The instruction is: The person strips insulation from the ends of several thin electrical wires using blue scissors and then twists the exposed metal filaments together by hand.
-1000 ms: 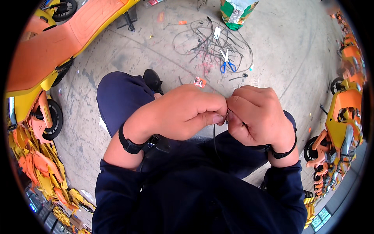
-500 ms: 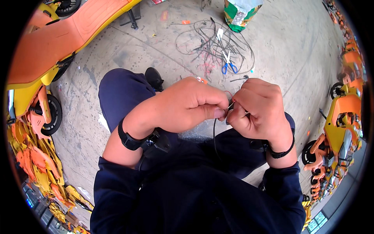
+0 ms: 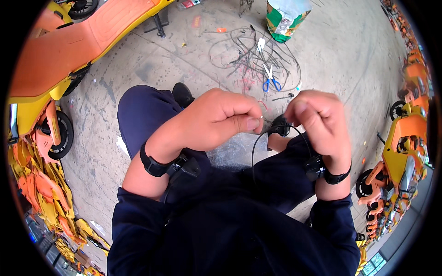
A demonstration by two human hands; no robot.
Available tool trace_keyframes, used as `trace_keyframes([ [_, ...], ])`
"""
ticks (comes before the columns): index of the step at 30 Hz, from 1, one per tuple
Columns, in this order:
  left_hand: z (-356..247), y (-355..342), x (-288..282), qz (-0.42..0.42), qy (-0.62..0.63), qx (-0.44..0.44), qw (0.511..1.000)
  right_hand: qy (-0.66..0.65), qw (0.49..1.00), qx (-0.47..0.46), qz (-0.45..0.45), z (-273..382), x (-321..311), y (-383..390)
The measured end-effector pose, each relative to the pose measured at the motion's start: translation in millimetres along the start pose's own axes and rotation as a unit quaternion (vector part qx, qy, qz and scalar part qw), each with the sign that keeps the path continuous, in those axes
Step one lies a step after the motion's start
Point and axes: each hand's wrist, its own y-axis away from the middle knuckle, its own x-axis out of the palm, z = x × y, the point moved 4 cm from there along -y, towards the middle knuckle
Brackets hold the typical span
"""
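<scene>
My left hand [image 3: 218, 120] pinches the end of a thin black cable [image 3: 252, 158] between thumb and forefinger. A short red wire [image 3: 264, 105] sticks out above those fingertips. The cable hangs in a loop over my lap, and part of it arcs rightward under my right hand. A little to the right of the left one, my right hand [image 3: 322, 120] is raised, its fingers curled and thumb pressed toward them. It is slightly blurred, and anything between its fingertips is hidden. Black bands with small devices sit on both wrists.
Blue-handled scissors [image 3: 271, 84] lie beside tangled black cables [image 3: 239, 57] on the concrete floor. Behind them stands a green and white bag [image 3: 286, 20]. An orange and yellow ride-on vehicle [image 3: 69, 60] is at left; more vehicles [image 3: 399, 133] line the right.
My right hand has moved away from the left fingertips to the right, opening a gap between the hands. The left hand keeps its pinch on the cable, and the cable's arc now shows.
</scene>
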Motion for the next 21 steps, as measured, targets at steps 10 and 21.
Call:
trace_keyframes([
  [10, 7.1, -4.6, 8.6, -0.135, -0.25, 0.086, 0.955, -0.014, 0.992, -0.08, -0.1, -7.5, 29.5, -2.6],
  [21, -4.4, -2.4, -5.2, -0.218, -0.288, 0.049, 0.931, -0.076, 0.989, -0.04, -0.119, -15.3, 30.2, -3.3],
])
